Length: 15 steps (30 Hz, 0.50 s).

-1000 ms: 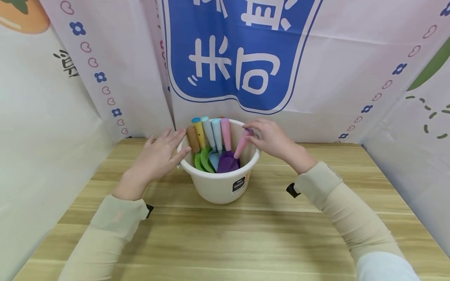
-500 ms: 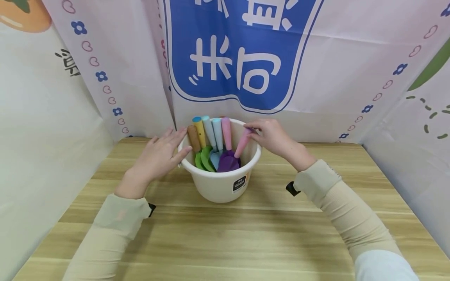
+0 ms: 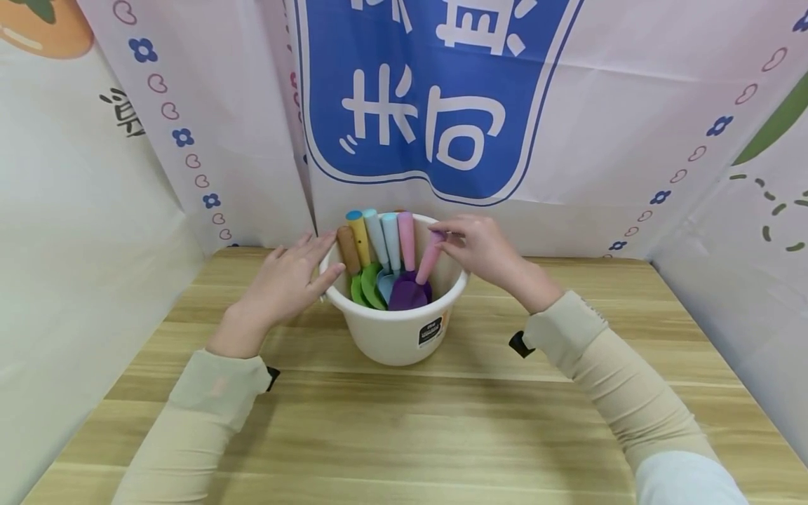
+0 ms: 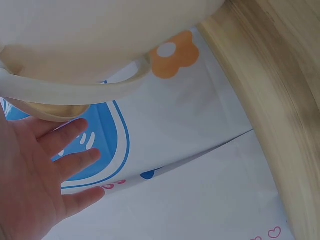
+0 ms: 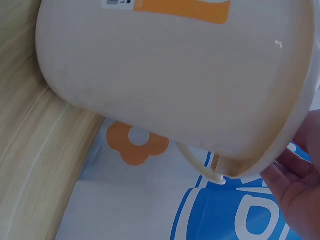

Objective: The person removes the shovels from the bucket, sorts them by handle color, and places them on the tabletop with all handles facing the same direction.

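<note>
A cream bucket (image 3: 391, 344) stands on the table, holding several toy shovels with their handles up. My right hand (image 3: 482, 249) pinches the top of a pink handle (image 3: 429, 259) between thumb and fingers; this shovel's purple blade (image 3: 407, 294) is inside the bucket. My left hand (image 3: 284, 280) rests on the left rim with fingers spread and straight. Beside it stand a brown handle (image 3: 348, 251) and a yellow handle (image 3: 358, 238) with green blades (image 3: 372, 286). Two light blue handles (image 3: 391, 242) and another pink handle (image 3: 407, 238) stand farther right. The lower blade ends are hidden.
The wooden table (image 3: 404, 435) reaches toward me in front of the bucket. Printed cloth (image 3: 600, 154) hangs close behind, with cloth walls at both sides. A white bucket handle (image 4: 75, 92) hangs outside the bucket in the left wrist view.
My right hand has shifted slightly left, and the pink handle it pinches has moved left with it. The left hand stays at the rim.
</note>
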Motion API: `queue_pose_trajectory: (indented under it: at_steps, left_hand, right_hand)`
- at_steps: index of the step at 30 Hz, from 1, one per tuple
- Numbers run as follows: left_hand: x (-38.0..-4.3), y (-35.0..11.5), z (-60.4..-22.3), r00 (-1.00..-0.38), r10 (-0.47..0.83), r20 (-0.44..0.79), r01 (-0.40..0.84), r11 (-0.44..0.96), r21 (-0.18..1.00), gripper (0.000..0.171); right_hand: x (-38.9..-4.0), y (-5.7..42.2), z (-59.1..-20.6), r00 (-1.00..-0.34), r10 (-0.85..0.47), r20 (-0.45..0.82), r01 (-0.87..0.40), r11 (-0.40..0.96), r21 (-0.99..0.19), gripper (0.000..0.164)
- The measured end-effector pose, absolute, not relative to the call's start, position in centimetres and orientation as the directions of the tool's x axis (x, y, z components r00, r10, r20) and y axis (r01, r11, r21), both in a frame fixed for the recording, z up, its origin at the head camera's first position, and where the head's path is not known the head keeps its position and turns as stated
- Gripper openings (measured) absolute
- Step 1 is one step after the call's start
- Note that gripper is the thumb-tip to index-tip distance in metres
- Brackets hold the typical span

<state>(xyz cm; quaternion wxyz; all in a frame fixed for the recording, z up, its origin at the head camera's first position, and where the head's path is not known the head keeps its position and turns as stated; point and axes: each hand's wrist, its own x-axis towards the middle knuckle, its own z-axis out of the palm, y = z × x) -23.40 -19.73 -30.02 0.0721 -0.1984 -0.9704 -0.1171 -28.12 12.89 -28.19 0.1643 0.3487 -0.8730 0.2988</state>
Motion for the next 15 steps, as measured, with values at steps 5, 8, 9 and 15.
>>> queue_pose_trajectory:
  at_steps: [5, 8, 9, 15]
  left_hand:
    - [-23.5, -19.8, -30.0, -0.912, 0.366, 0.188, 0.400, 0.894, 0.200, 0.072]
    - [-23.4, -19.7, -30.0, -0.910, 0.369, 0.190, 0.403, 0.894, 0.197, 0.072]
    - [-23.4, -19.7, -30.0, -0.910, 0.369, 0.191, 0.404, 0.894, 0.196, 0.072]
    - [-23.2, -19.6, -29.9, -0.912, 0.366, 0.184, 0.399, 0.895, 0.198, 0.072]
  right_hand:
    - [-27.8, 12.3, -28.0, -0.747, -0.496, 0.442, -0.663, 0.505, -0.553, 0.029]
    - [-27.7, 12.1, -27.9, -0.791, -0.477, 0.382, -0.593, 0.449, -0.668, 0.030]
    - [-27.7, 12.0, -27.9, -0.803, -0.472, 0.363, -0.570, 0.433, -0.699, 0.031]
    - [-27.6, 11.7, -28.0, -0.833, -0.455, 0.315, -0.499, 0.372, -0.783, 0.032]
